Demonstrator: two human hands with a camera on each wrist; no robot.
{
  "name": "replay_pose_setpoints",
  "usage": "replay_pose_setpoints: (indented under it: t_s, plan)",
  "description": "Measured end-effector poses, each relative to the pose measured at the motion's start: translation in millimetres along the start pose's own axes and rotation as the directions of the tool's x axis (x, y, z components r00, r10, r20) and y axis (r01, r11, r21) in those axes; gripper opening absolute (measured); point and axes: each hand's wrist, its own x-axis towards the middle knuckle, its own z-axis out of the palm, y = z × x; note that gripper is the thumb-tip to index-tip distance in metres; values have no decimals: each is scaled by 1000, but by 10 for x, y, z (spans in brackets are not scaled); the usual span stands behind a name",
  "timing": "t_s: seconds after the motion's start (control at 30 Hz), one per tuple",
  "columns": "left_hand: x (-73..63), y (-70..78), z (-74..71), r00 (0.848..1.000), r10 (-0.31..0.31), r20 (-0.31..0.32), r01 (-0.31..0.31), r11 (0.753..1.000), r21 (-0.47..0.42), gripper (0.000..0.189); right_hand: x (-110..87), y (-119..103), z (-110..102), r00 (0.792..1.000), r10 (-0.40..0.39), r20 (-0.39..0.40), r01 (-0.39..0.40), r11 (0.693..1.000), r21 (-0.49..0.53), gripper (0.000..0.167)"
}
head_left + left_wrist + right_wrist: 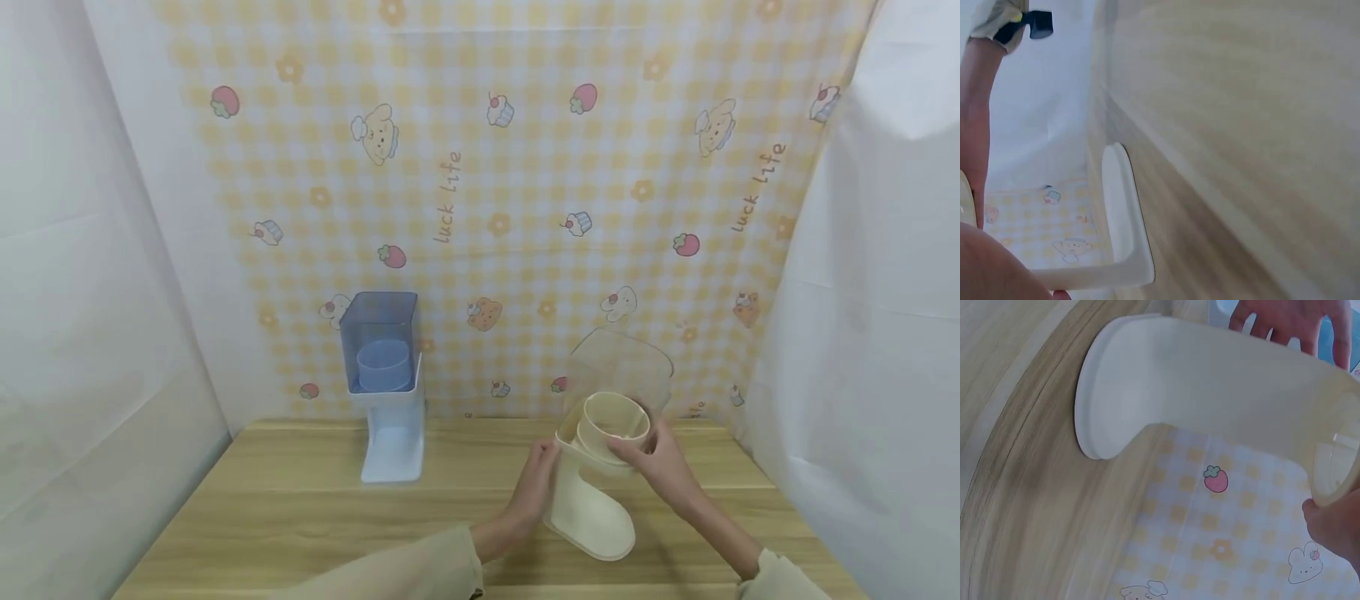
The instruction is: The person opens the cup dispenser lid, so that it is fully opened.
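A cream stand [592, 517] has a rounded foot, an upright column, a round ring [617, 421] on top and a clear, see-through hood [622, 358] behind the ring. It stands tilted on the wooden table. My left hand [531, 487] holds the upper left edge of its column; in the right wrist view the left hand's fingers [1291, 325] pass behind the column. On the other side, my right hand [663, 467] grips the top part by the ring, thumb on the front. In the left wrist view the foot [1122, 200] shows from the side.
A similar blue stand [393, 442] with a tinted hood and a ring stands further back on the left of the table [300, 500]. A yellow checked cloth [495, 175] hangs behind, with white sheets [862, 333] at both sides.
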Motion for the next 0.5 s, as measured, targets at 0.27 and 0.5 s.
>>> replay_pose_setpoints:
  t_s: [0.27,0.5]
  plan:
    - [-348,27,-94,998,-22,-60,25,998,52,46,-11,-5,28,973,-129,189,105,986,133,71]
    - [-577,-16,-510,989,130,76,-143,969,202,57,0,-43,233,920,-242,307,161,950,269,76]
